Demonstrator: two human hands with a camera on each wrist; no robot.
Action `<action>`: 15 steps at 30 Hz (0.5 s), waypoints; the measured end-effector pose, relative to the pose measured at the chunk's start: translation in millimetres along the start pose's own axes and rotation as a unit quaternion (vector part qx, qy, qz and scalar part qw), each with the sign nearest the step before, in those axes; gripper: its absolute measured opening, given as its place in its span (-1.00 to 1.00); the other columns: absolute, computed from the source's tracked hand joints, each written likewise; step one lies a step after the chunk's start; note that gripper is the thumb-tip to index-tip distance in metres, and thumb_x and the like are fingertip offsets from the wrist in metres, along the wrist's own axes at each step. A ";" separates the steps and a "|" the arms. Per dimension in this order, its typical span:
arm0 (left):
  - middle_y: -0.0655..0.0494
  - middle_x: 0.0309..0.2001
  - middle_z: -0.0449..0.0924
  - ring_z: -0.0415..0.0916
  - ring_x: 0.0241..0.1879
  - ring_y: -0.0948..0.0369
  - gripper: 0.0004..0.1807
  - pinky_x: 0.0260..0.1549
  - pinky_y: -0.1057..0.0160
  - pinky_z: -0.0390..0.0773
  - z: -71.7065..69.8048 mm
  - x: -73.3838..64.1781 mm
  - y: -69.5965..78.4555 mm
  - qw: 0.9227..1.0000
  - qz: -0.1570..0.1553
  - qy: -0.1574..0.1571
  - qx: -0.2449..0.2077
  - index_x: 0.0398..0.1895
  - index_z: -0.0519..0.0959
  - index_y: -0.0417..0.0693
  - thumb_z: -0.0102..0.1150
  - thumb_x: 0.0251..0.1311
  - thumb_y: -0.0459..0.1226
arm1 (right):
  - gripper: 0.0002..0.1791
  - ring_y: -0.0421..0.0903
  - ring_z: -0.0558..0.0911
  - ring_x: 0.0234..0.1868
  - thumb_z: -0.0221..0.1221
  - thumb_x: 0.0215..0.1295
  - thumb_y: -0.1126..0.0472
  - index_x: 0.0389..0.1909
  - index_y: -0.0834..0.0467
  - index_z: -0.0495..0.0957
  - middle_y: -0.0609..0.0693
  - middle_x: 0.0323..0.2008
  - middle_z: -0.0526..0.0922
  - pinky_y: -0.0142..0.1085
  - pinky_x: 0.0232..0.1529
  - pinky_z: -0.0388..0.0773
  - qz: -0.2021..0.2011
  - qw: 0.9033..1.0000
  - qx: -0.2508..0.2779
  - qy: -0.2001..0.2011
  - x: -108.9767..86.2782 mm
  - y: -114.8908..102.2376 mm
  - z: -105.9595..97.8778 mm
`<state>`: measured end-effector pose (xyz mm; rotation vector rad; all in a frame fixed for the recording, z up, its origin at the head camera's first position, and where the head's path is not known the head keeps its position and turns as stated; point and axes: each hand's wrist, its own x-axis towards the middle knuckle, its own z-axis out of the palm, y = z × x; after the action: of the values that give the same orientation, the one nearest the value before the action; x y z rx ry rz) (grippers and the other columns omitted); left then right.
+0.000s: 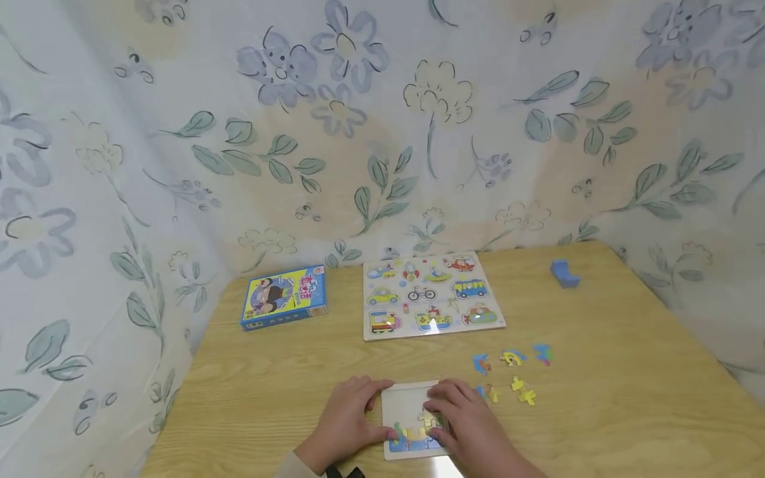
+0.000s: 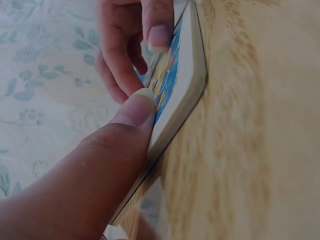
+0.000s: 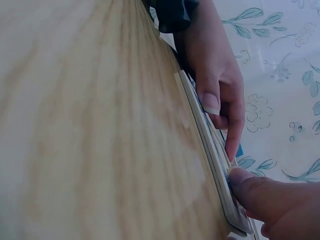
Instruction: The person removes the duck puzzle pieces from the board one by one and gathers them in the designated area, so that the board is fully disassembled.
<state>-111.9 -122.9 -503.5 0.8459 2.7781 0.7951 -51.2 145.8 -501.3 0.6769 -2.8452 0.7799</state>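
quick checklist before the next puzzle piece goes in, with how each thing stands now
1. Puzzle tray flat on the table: ok.
2. Left hand holding the tray: ok, at its left edge.
3. Right hand gripping a piece: cannot tell, its fingers hide this.
4. Tray filled: not ok, its upper part is mostly bare.
5. Loose pieces outside the tray: ok, lying to its right.
6. Vehicle board apart from the tray: ok, behind it.

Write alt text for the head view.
A person's left hand and right hand touch a partly filled jigsaw tray, loose pieces to its right. Behind lie a box, a vehicle board and a blue object.
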 end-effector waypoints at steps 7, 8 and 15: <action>0.40 -0.39 0.29 0.24 -0.32 0.33 -0.09 -0.18 0.19 0.24 -0.9 0.4 -0.2 1.000 -0.006 -0.005 -0.003 0.36 0.57 0.22 0.43 -0.04 0.41 | -0.58 -0.12 0.46 0.20 0.53 0.19 0.08 0.03 -0.01 0.63 -0.26 0.10 0.54 -0.03 0.20 0.51 0.014 0.999 0.035 0.014 1.1 -0.9 2.1; 0.40 -0.39 0.29 0.24 -0.32 0.33 -0.09 -0.17 0.19 0.24 -0.5 0.4 -0.4 1.000 -0.006 -0.004 -0.002 0.36 0.57 0.22 0.43 -0.05 0.41 | -0.58 -0.15 0.46 0.16 0.53 0.19 0.08 0.03 -0.02 0.62 -0.29 0.06 0.54 -0.07 0.17 0.52 0.014 0.999 0.040 0.017 0.7 -0.8 2.5; 0.40 -0.39 0.29 0.23 -0.32 0.33 -0.08 -0.19 0.19 0.23 1.4 0.2 -0.9 1.000 -0.007 -0.004 -0.004 0.36 0.57 0.22 0.40 -0.04 0.43 | -0.63 -0.28 0.44 -0.07 0.46 0.27 0.27 0.01 -0.07 0.60 -0.37 -0.14 0.51 -0.30 -0.10 0.55 0.031 0.993 0.107 0.026 -1.4 -2.2 1.2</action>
<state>-112.2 -122.8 -505.1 0.8268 2.7699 0.7979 -48.9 144.1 -501.6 0.5861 -2.7726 1.1074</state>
